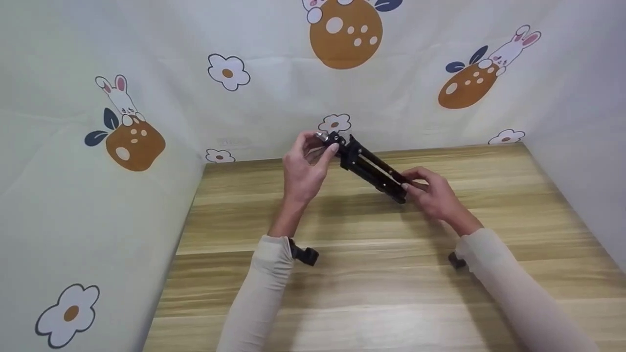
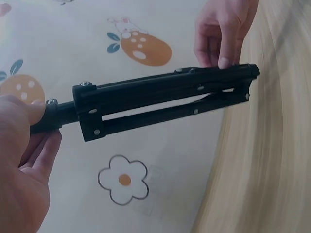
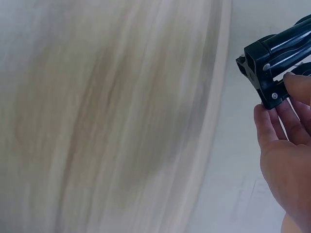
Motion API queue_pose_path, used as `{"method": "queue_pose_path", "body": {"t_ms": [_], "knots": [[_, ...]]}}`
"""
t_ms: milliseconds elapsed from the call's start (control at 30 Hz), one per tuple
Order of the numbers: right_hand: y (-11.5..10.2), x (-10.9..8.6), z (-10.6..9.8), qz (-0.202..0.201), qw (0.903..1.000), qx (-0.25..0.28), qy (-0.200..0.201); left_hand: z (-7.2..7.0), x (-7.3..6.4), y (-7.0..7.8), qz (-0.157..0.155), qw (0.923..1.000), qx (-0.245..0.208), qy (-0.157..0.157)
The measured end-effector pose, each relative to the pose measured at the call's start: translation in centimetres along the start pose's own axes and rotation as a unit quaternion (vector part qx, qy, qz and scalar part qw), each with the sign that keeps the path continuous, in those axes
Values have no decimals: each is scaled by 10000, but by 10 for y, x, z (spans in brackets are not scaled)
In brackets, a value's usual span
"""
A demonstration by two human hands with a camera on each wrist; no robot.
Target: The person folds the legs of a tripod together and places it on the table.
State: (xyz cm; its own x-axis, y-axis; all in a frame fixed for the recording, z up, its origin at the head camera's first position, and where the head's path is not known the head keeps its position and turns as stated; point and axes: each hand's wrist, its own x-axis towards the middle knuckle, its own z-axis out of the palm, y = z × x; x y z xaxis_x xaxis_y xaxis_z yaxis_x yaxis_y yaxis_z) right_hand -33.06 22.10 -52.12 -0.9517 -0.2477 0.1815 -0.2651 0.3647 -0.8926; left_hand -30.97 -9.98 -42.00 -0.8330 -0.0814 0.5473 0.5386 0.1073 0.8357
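Note:
A black folding tripod [image 1: 374, 172] with its legs folded together is held slantwise over the back of the table, its silver screw end up at the left. My left hand [image 1: 305, 168] grips the top end, thumb and fingers around the head, as the left wrist view also shows on the tripod [image 2: 160, 99]. At the foot end my right hand [image 1: 433, 194] pinches a leg between thumb and fingers. In the right wrist view the right hand [image 3: 286, 126] has its fingers under the leg ends and its thumb over them.
The wooden table [image 1: 362, 274] ends at a pale cloth wall [image 1: 274, 112] printed with flowers, rabbits and oranges, close behind the tripod. Similar cloth hangs at both sides. Black wrist mounts [image 1: 305, 255] stick out from both sleeves.

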Motion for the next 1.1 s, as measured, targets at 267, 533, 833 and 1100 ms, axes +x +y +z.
{"method": "queue_pose_path", "body": {"t_ms": [267,533,833,1100], "knots": [[1,-2,-8,-212,9992,-337,57,-26,-9,-29,-504,9987,-60,-92],[9,-1,-12,-305,9971,-699,-9,-48,-22,-59,-1032,9933,196,-473],[10,0,-12,-414,9948,-928,-114,-65,-35,-83,-1373,9858,258,-936],[11,-1,-9,-630,9925,-1038,-111,-77,-47,-99,-1708,9762,619,-1184]]}}
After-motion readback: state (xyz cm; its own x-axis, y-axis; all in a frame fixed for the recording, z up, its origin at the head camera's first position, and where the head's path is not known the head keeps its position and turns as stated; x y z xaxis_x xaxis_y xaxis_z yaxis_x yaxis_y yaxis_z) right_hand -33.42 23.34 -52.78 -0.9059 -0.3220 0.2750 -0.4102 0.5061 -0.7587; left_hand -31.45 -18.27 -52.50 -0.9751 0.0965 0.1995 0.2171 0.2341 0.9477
